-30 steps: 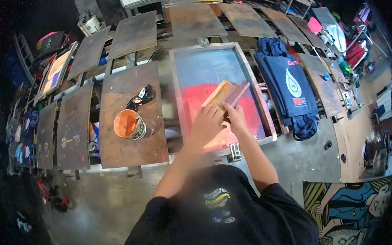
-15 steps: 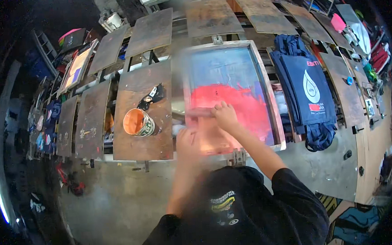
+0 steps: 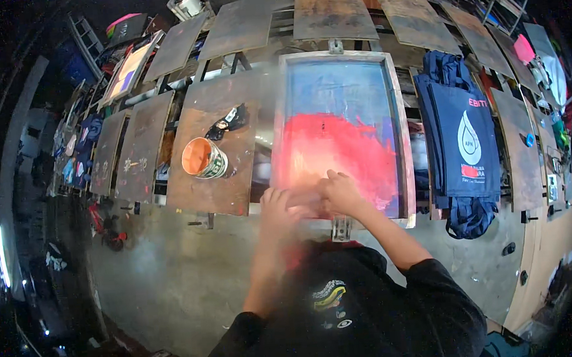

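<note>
Both hands grip a squeegee (image 3: 308,201) that lies crosswise near the close end of a wooden-framed printing screen (image 3: 402,138). My left hand (image 3: 276,207), partly blurred, is closed on its left end. My right hand (image 3: 341,193) is closed on the right part, thumb side up. Red ink (image 3: 346,150) covers the nearer half of the mesh, with a paler patch at left; the far half is blue (image 3: 333,87). A blur over the middle of the view hides the squeegee's blade.
An ink tub (image 3: 217,163) and a crumpled black item (image 3: 227,121) sit on the board (image 3: 181,178) to the left. Stacked navy bags (image 3: 450,136) with a white drop print lie at the right. More flat boards (image 3: 334,18) line the far side. A metal clamp (image 3: 342,228) juts out in front.
Both hands have drawn the squeegee toward me, from the middle of the red area to the screen's near end. The view has shifted slightly.
</note>
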Demonstrator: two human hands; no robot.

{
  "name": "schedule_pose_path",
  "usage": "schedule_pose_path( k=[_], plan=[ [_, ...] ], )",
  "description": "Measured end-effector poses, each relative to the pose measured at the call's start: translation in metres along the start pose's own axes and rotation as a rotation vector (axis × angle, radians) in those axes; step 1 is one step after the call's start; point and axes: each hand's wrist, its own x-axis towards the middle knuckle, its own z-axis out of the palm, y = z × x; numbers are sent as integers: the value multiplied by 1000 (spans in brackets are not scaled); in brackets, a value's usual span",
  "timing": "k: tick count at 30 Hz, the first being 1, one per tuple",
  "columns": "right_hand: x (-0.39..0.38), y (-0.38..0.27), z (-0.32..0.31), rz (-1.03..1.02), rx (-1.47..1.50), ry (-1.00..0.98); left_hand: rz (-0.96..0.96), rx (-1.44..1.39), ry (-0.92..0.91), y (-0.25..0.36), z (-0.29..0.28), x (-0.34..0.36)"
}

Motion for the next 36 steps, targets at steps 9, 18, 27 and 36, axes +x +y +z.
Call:
schedule_pose_path(
  k=[9,18,27,36],
  plan=[
    [0,14,20,333,153,469,323,226,-70,-3,-3,120],
    [12,54,30,711,86,534,640,418,-301,13,40,230],
    [59,80,32,698,-33,268,471,418,-335,-50,68,236],
    [115,76,15,487,-24,-24,110,200,-89,-86,56,157]
  ],
)
